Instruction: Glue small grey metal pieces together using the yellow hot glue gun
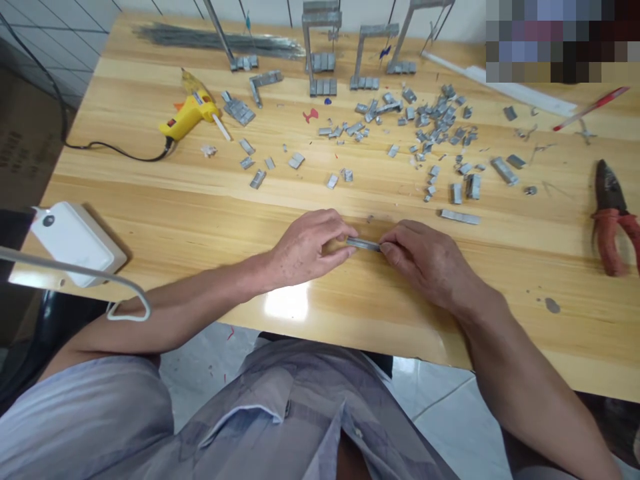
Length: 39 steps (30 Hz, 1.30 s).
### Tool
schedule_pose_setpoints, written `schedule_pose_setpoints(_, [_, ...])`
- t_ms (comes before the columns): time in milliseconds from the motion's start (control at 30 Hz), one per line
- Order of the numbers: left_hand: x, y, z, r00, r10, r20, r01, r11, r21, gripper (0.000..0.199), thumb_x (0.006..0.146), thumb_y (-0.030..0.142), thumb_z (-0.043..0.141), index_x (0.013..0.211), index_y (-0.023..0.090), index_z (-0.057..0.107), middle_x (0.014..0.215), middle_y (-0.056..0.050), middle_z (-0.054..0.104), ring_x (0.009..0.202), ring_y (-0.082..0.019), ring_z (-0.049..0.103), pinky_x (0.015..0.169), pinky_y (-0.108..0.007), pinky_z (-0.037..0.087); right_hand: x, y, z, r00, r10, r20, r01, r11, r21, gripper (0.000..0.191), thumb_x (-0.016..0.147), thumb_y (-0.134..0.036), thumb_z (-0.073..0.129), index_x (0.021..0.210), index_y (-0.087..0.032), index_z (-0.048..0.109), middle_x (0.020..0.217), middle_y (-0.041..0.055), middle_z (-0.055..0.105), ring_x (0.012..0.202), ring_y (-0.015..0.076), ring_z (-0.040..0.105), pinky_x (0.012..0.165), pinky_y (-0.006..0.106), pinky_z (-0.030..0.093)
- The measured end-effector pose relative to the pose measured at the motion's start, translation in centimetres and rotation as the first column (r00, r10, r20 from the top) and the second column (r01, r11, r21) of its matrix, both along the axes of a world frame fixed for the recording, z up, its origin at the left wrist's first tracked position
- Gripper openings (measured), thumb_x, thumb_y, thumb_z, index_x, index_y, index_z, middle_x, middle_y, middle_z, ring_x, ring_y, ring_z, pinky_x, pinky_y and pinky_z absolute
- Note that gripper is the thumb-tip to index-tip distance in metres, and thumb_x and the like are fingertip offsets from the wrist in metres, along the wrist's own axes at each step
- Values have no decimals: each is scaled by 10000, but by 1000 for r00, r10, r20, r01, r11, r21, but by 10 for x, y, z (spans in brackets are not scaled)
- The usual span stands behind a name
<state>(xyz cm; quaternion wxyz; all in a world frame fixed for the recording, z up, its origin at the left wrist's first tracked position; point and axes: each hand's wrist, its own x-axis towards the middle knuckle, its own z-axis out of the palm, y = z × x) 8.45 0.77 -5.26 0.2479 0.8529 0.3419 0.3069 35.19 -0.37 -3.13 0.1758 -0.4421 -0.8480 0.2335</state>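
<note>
A thin grey metal strip lies level between my two hands, low over the wooden table near its front. My left hand pinches the strip's left end between thumb and fingers. At the right end, the thumb and bent fingers of my right hand are closed on the same strip. Beyond the right hand lies a short flat grey bar. Small grey metal pieces are scattered past both hands, some in a loose heap.
A yellow glue gun lies at the back left, a white box with a cable at the left edge. Grey metal stands and a wire bundle are along the back. Red-handled pliers rest at the right.
</note>
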Motion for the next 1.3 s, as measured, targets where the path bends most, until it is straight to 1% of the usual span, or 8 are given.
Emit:
schedule_pose_setpoints(333, [0, 2, 1, 999, 19, 51, -18, 1000, -23, 83, 1007, 257, 728, 959, 192, 704, 766, 23, 705, 699, -119, 620, 701, -254, 471, 2, -1, 2, 999, -37, -31, 35, 998, -57, 223, 1090, -307, 502, 980, -242, 684, 844, 32, 739, 743, 208, 673, 698, 332, 463])
schedule_pose_setpoints(533, [0, 2, -1, 998, 29, 49, -28, 999, -19, 207, 988, 296, 769, 1166, 198, 727, 885, 6, 759, 670, -102, 613, 699, -242, 490, 3, 0, 0, 996, -41, -81, 35, 997, -73, 246, 1101, -319, 518, 961, -228, 699, 820, 27, 745, 709, 189, 673, 668, 311, 451])
schedule_pose_setpoints(700, [0, 3, -1, 997, -12, 80, 9, 1000, 28, 83, 1008, 253, 752, 1072, 200, 743, 813, 15, 735, 654, -100, 590, 663, -240, 470, 1, 0, -1, 991, -48, -121, 36, 994, -100, 256, 1110, -332, 526, 990, -225, 725, 832, 23, 756, 717, 179, 680, 668, 304, 465])
schedule_pose_setpoints(833, [0, 3, -1, 993, 2, 121, -5, 1000, 19, 79, 995, 237, 771, 1055, 190, 748, 842, 1, 739, 669, -99, 600, 655, -234, 480, 3, 0, 0, 981, -52, -185, 30, 992, -122, 216, 1074, -390, 595, 1129, -238, 738, 902, 28, 781, 754, 197, 702, 692, 322, 505])
schedule_pose_setpoints(900, [-1, 3, -2, 990, 23, 138, -26, 999, 20, 91, 995, 247, 776, 1064, 192, 758, 868, -12, 744, 700, -107, 628, 668, -236, 498, 5, 0, -2, 978, -51, -202, 31, 994, -103, 246, 1012, -405, 683, 1193, -243, 726, 954, 36, 788, 780, 213, 709, 707, 339, 524])
schedule_pose_setpoints(1000, [-1, 3, -5, 985, 39, 168, -44, 999, 24, 99, 995, 254, 779, 1074, 195, 771, 882, -25, 746, 716, -113, 646, 671, -239, 509, 6, 1, -5, 981, -53, -185, 49, 998, -28, 207, 959, -315, 707, 1153, -248, 727, 944, 37, 775, 777, 217, 697, 708, 349, 527])
schedule_pose_setpoints(1133, [-1, 3, -7, 984, 41, 173, -49, 998, 41, 122, 988, 252, 790, 1093, 194, 772, 873, -20, 730, 688, -104, 626, 657, -236, 497, 6, 2, -7, 983, -34, -182, 45, 997, 58, 109, 969, -247, 665, 1061, -244, 723, 899, 36, 748, 766, 212, 682, 701, 345, 511])
schedule_pose_setpoints(1300, [0, 3, -6, 987, 32, 155, -40, 998, 48, 122, 983, 249, 795, 1081, 184, 762, 855, -12, 716, 683, -103, 614, 661, -235, 490, 5, 2, -5, 987, -1, -158, 13, 997, 79, 86, 994, -266, 649, 1050, -244, 710, 868, 33, 723, 732, 207, 662, 664, 335, 487])
